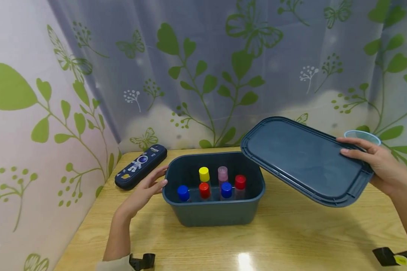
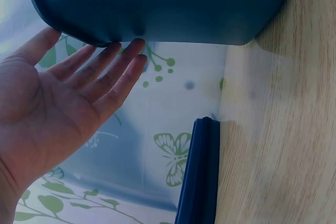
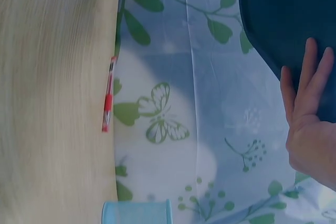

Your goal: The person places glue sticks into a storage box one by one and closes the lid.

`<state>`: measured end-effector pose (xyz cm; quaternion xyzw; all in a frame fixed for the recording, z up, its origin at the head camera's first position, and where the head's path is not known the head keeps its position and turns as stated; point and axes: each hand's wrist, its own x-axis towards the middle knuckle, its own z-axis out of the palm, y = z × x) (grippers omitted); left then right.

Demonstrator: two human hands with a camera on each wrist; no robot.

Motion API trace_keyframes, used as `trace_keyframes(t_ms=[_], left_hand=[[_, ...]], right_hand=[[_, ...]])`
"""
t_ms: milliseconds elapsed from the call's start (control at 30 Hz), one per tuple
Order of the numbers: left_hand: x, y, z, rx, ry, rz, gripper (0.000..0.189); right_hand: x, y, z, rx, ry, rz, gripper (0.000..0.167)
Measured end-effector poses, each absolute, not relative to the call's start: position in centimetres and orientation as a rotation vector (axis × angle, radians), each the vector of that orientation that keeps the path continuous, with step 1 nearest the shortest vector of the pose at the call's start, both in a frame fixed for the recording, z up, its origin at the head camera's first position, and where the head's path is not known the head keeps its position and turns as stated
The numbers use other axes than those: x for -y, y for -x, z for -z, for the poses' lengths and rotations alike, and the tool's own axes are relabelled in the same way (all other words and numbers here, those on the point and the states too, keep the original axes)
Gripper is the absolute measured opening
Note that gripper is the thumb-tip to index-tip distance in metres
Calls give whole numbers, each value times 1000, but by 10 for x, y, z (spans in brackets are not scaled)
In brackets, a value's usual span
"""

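A dark blue-grey plastic bin (image 1: 217, 215) stands on the table, its top uncovered. Inside it are several small clear bottles with coloured caps, among them a yellow-capped one (image 1: 204, 174) and a red-capped one (image 1: 240, 182). My left hand (image 1: 139, 195) touches the bin's left end with its fingers extended; the left wrist view shows the palm and fingertips (image 2: 137, 44) against the bin wall. Off to the right, my right hand (image 1: 381, 165) holds the matching lid (image 1: 302, 162) by its right end, tilted in the air above the table. Its fingers (image 3: 310, 66) lie across one lid face.
Behind my left hand lies a dark blue pencil case (image 1: 140, 167) with an astronaut print. A light blue cup (image 3: 137, 214) is at the back right, partly hidden by the right hand in the head view. Beside the curtain (image 1: 196, 75) lies a red pen (image 3: 108, 95).
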<state>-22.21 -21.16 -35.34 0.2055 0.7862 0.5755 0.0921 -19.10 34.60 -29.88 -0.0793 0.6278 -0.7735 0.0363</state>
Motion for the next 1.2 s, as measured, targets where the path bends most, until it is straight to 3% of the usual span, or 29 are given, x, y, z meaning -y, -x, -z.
trace_keyframes(t_ms=[333, 900, 1200], left_hand=[[208, 227, 345, -2547, -568, -1819, 49], [168, 248, 294, -2430, -800, -1781, 41], [152, 253, 289, -2181, -610, -1841, 41]], right_hand=[[-307, 216, 281, -1883, 281, 2208, 33], [-252, 244, 266, -1870, 386, 2034, 27], [-233, 253, 265, -1894, 406, 1936, 25]])
